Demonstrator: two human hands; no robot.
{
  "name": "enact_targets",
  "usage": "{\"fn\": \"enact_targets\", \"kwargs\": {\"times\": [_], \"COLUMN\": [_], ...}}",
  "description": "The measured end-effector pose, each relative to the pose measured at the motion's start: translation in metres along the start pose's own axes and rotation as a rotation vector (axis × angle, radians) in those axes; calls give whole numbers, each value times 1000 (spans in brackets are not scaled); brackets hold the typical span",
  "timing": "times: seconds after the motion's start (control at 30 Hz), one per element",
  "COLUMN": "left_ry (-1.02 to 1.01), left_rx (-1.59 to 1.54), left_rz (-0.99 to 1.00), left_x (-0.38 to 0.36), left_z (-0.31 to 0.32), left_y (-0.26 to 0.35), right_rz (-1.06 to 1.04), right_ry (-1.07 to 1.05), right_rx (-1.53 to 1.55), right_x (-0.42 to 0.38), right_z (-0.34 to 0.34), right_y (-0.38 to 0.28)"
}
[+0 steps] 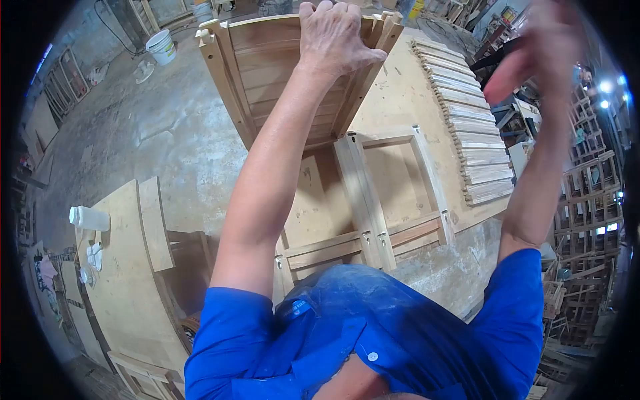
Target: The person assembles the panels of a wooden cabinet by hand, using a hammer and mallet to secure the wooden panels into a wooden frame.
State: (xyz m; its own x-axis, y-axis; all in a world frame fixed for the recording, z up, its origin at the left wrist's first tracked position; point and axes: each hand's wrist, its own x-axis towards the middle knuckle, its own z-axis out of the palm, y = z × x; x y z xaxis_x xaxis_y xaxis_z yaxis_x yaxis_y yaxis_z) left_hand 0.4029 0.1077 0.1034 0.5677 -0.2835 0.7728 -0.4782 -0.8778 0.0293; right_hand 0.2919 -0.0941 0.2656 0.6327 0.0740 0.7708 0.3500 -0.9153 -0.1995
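My left hand (pixel 333 40) is closed over the top edge of an upright wooden frame with slats (pixel 267 67), its thumb along the right post. My right hand (pixel 553 50) is raised at the upper right and smeared by motion. Against it shows a blurred red object (pixel 510 79) with a dark part beside it; its kind cannot be made out. Below the upright frame, two flat wooden frames (pixel 400 173) with slots in their ends lie side by side on a plywood board (pixel 393 87).
A row of slatted wooden pieces (pixel 470 127) lies at the right of the board. On the left stands a plywood bench (pixel 127 287) with a white plastic bottle (pixel 90 218). A white bucket (pixel 161 47) sits on the concrete floor. Wooden frames are stacked at far right (pixel 587 220).
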Motion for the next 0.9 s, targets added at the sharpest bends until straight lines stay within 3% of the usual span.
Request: {"fn": "enact_targets", "kwargs": {"times": [0.1,0.17,0.2,0.3,0.37,0.4,0.43,0.5,0.57,0.6,0.67,0.8,0.9], "left_ry": [-25,-15,20,-85,295,371,557,737,733,724,252,323,256], "left_rx": [-58,-79,-72,-31,-26,-98,-203,-307,-261,-255,-795,-891,-848], "left_rz": [-33,-29,-31,-45,56,87,24,-21,-517,-534,-626,-639,-716], "left_x": [-1,0,0,-5,-30,-47,-66,-92,-107,-110,-100,-111,-110], "left_z": [0,2,5,-7,-12,-43,-47,-58,-82,-74,-50,-6,-18], "left_y": [-7,-9,-9,-9,-18,-27,-48,-94,-120,-125,-144,-150,-139], "right_rz": [-26,179,268,73,-61,-114,-157,-210,-237,-244,-251,-193,-83], "right_ry": [-432,-507,-511,-249,-105,-50,-4,68,71,51,-3,-237,-593], "right_rx": [-100,121,31,-5,26,25,33,44,43,42,44,36,-33], "right_x": [-33,-20,-11,25,44,46,52,66,72,74,74,51,8], "right_z": [76,55,42,-6,-43,-56,-66,-82,-79,-72,-55,-1,57], "right_y": [63,65,49,15,-29,-56,-76,-108,-129,-137,-148,-164,-186]}}
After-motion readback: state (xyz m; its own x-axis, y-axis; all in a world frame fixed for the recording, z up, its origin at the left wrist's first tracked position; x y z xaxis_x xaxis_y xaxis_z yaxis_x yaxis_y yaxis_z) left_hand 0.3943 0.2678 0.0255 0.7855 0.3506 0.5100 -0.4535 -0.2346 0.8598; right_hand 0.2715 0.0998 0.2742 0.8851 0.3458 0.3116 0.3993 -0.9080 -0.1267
